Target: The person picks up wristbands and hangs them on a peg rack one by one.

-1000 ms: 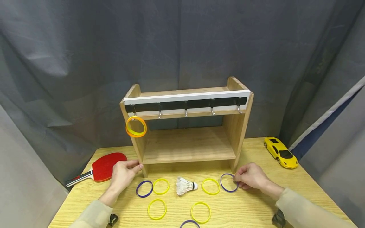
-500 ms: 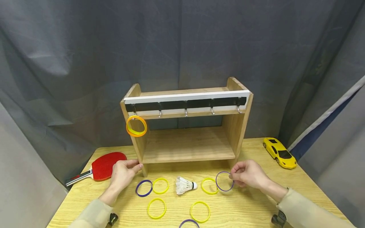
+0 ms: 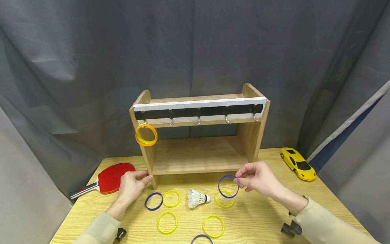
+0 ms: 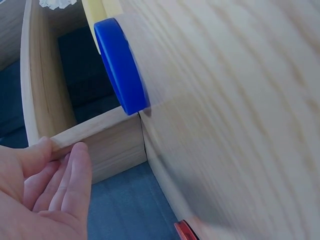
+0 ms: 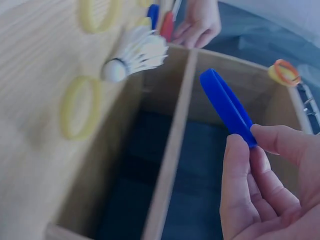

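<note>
My right hand pinches a purple-blue silicone wristband between thumb and fingertips, held up off the table in front of the wooden shelf. Below it lies a yellow wristband, partly overlapped in the head view. With thumb and fingers, my left hand grips the lower edge of the shelf's left side panel. An orange and a yellow wristband hang together from the leftmost hook. Near the left hand, a purple wristband rests on the table beside another yellow one.
A white shuttlecock lies in front of the shelf. Closer to me are yellow wristbands and a purple one cut by the frame. A red table tennis bat lies left, a yellow toy car right. Several metal hooks line the shelf's front.
My right hand has lifted the purple-blue wristband from the table and carried it left and up, over the yellow one. The left hand stays on the shelf panel.
</note>
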Motion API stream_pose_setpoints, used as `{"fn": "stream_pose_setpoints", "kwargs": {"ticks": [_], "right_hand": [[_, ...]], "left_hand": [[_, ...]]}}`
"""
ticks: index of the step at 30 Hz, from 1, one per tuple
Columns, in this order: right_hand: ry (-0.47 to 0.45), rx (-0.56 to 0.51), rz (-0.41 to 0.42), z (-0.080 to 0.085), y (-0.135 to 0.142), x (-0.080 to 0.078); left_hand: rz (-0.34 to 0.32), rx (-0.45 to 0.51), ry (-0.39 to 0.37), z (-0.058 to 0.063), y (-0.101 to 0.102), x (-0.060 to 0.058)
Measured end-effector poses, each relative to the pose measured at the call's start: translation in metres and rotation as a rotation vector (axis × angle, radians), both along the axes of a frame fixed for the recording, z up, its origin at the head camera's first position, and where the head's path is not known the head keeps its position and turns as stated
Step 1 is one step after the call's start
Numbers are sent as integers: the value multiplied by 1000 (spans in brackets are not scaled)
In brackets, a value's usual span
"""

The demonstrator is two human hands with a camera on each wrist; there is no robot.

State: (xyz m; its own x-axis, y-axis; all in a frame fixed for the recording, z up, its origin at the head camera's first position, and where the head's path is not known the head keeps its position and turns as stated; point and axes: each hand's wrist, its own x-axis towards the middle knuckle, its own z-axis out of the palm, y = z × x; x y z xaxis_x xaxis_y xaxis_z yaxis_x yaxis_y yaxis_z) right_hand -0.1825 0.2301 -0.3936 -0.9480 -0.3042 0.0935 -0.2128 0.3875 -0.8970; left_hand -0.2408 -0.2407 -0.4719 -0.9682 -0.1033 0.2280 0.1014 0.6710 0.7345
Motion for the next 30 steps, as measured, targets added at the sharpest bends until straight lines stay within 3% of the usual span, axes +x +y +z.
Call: {"fn": "stream_pose_setpoints", "kwargs": {"ticks": [18,24,30], "right_hand": [[110,-82,-8,43,-40,6],[187,-163,-1,56,-59,3],[165,-295,15,66,-76,0]], "left_hand": [[5,-8,4,0,0,0],[5,0,5,0,0,-1],[8,16,-6,-1,0,-1]]}}
